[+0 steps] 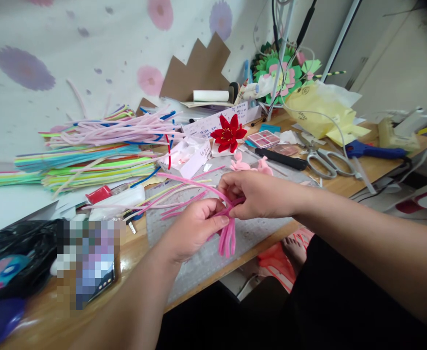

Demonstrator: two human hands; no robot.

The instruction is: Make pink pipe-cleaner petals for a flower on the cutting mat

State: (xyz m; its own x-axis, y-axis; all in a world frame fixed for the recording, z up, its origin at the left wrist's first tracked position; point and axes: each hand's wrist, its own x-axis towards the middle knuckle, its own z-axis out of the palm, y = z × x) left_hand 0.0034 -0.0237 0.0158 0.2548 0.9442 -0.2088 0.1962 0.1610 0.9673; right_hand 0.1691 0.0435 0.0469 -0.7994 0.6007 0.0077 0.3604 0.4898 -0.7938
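Between my two hands is a small bunch of pink pipe cleaners (pixel 227 240), held above the near edge of a grey cutting mat (pixel 177 272). My left hand (pixel 200 223) pinches the bunch from the left, thumb and fingers pressed together. From the right, my right hand (pixel 255 194) grips it at the crossing point, fingers curled. Several short ends hang down below the fingers, and one long strand stretches up and left. The exact spot where the strands meet is partly hidden by my fingertips. Loose pink pipe cleaners (pixel 184 204) lie on the mat beside my left hand.
Bundles of coloured pipe cleaners (pixel 89 158) are heaped at the left. A red flower (pixel 229 133) stands behind my hands. Scissors (pixel 330 163), a black-handled tool (pixel 281 159) and a blue glue gun (pixel 375 149) lie right. A phone (pixel 96 272) and black bag (pixel 20 243) sit at the near left.
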